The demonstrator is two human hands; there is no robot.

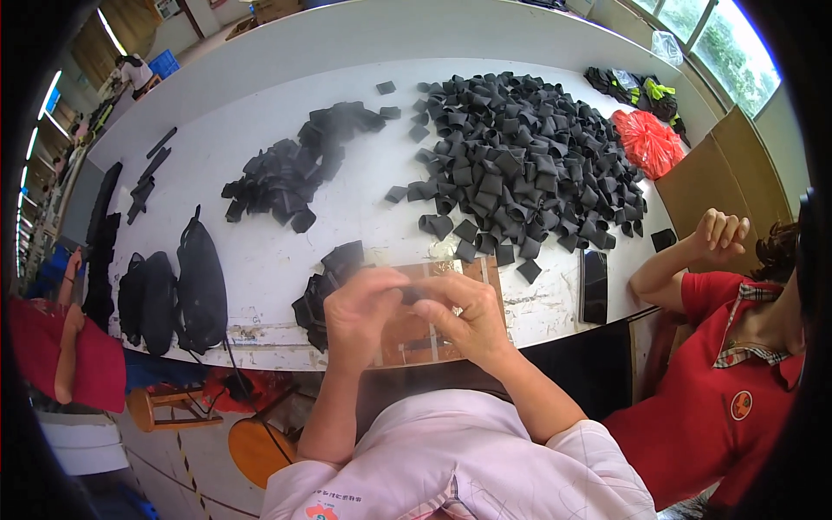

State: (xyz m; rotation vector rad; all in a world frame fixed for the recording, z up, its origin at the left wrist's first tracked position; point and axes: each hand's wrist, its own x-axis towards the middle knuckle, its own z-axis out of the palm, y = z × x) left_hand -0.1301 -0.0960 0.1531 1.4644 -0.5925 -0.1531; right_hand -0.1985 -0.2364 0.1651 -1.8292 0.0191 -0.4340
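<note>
In front of my chest, over the table's near edge, my left hand [357, 310] and my right hand [471, 319] meet with fingers bent. Between their fingertips is a small black fabric piece [411, 295], mostly covered by the fingers. Below them lies a brown board [406, 334] with pale strips. Just left of my left hand is a small heap of black fabric pieces [314, 299]. Beyond my right hand spreads a large pile of similar folded black pieces [529, 156], some open like short tubes.
A second black pile [282, 173] lies far left. Dark pouches [201, 286] rest at the left edge. A black phone-like slab [593, 286] and a red plastic bag [648, 143] are at right. A co-worker in red [711, 381] sits close on the right; wooden stools [260, 452] stand below left.
</note>
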